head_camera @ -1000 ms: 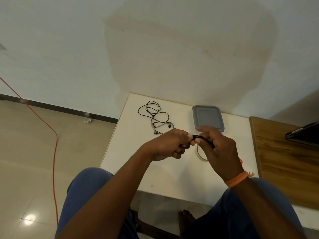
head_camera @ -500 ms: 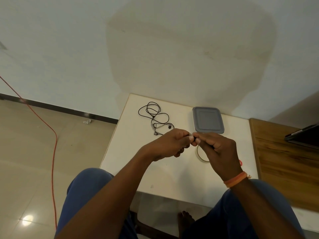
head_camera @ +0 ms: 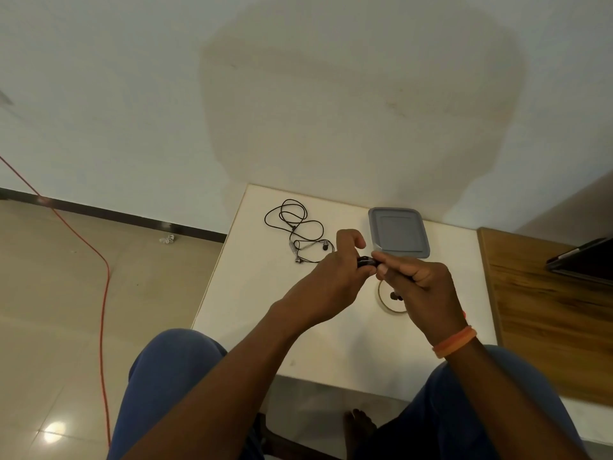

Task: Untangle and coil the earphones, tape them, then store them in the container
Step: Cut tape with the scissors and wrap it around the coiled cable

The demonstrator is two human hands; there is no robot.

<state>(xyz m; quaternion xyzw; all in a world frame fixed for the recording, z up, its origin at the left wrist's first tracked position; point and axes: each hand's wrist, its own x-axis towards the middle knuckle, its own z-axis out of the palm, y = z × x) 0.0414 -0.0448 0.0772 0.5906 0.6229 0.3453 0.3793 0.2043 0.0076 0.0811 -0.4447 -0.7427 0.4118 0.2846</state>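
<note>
Both my hands meet above the white table [head_camera: 252,313] and hold a small black coiled earphone bundle [head_camera: 365,261] between them. My left hand [head_camera: 331,277] grips the bundle, its index finger raised. My right hand [head_camera: 414,283] pinches the bundle's right side; an earbud [head_camera: 394,296] hangs below the fingers. A second black earphone set [head_camera: 298,230] lies tangled on the table's far left. The grey lidded container [head_camera: 398,232] sits at the far middle, shut. A tape roll [head_camera: 386,303] lies on the table under my right hand, partly hidden.
A wooden desk [head_camera: 547,310] adjoins the table on the right, with a dark device [head_camera: 583,263] on it. An orange cable [head_camera: 102,293] runs across the tiled floor at left. The wall stands right behind the table. My knees are under the near edge.
My hands have shifted slightly right and apart, exposing the black bundle between them. My left index finger has lifted. An earbud now shows below my right hand.
</note>
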